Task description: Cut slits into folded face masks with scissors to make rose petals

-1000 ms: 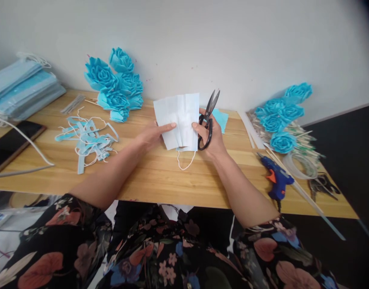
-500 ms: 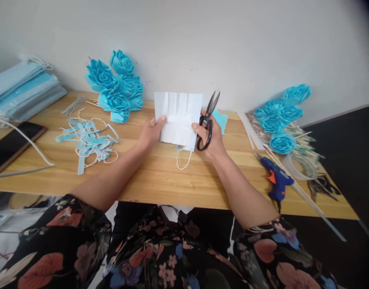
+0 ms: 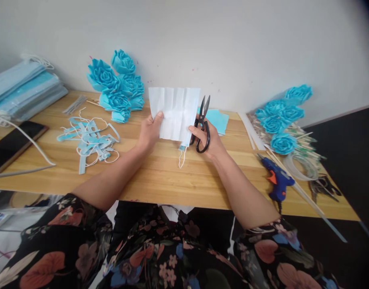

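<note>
A pale, pleated face mask (image 3: pixel 178 110) is spread upright between my hands above the table. My left hand (image 3: pixel 151 128) pinches its left edge, thumb on the near side. My right hand (image 3: pixel 210 138) grips its lower right edge and also holds black-handled scissors (image 3: pixel 202 124), blades pointing up and slightly parted. Below the mask's lower right corner dangles a trimmed strip with a white ear loop (image 3: pixel 181 158). Behind my right hand lies a piece of blue fabric (image 3: pixel 218 120) on the table. The fingers behind the mask are hidden.
Left of my hands lies a heap of cut strips and loops (image 3: pixel 92 140), near blue fabric flowers (image 3: pixel 118 86), a phone (image 3: pixel 15 144) and stacked masks (image 3: pixel 24 88). At right are more flowers (image 3: pixel 282 116), a blue glue gun (image 3: pixel 277 178), clear tape (image 3: pixel 300 168) and small snips (image 3: pixel 324 188).
The mask has been spread wider at the top and raised slightly. The scissors have shifted left and turned more upright, and the hanging loop has narrowed. More of the blue fabric shows.
</note>
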The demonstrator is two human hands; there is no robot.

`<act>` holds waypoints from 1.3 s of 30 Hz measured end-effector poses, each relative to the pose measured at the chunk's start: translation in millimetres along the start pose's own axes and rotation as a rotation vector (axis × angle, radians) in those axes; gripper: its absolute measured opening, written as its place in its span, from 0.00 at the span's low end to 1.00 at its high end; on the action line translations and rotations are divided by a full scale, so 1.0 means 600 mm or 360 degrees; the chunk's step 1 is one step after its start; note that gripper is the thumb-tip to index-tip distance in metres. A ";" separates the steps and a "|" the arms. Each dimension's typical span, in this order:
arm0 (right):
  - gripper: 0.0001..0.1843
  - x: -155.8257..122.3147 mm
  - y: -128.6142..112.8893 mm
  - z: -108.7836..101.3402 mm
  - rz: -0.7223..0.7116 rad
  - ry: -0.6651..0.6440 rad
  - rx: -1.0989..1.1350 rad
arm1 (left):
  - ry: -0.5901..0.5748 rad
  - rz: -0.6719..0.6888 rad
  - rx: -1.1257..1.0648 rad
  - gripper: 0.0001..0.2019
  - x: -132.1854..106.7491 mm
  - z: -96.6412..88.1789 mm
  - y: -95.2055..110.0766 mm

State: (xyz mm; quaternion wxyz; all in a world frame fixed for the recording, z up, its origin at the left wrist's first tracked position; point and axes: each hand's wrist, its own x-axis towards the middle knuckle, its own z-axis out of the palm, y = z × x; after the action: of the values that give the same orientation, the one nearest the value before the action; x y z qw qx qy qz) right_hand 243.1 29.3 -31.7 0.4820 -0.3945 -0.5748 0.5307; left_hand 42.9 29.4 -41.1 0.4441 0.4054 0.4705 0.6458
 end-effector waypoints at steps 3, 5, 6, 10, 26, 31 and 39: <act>0.33 0.001 0.003 -0.002 0.0010 -0.0020 -0.0032 | 0.0058 0.0031 -0.0009 0.22 0.006 -0.002 -0.002; 0.32 0.002 0.003 -0.004 -0.0018 0.0019 -0.0042 | 0.0072 0.0025 -0.0002 0.21 0.012 -0.005 -0.003; 0.32 0.003 0.002 -0.005 -0.0035 0.0045 -0.0037 | 0.0074 0.0020 0.0014 0.21 0.015 -0.007 -0.003; 0.32 0.003 -0.007 -0.006 -0.0074 0.0105 -0.0022 | 0.0069 0.0058 0.0124 0.17 0.028 -0.017 -0.002; 0.37 0.003 -0.004 -0.008 -0.0014 -0.0009 0.0050 | 0.0045 0.0136 0.0037 0.19 0.019 -0.014 0.005; 0.38 -0.002 -0.009 0.000 0.0028 -0.0082 0.0085 | 0.0129 0.0180 0.0045 0.20 0.021 -0.014 0.005; 0.38 -0.001 0.004 0.002 0.0060 -0.0034 0.0000 | 0.0099 0.0118 0.0025 0.20 0.017 -0.010 0.002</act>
State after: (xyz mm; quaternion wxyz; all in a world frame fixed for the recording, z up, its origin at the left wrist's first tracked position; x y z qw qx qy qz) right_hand 241.9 28.7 -33.9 0.4659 -0.3997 -0.5724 0.5437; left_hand 34.3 37.4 -40.0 0.4017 0.4058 0.4739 0.6704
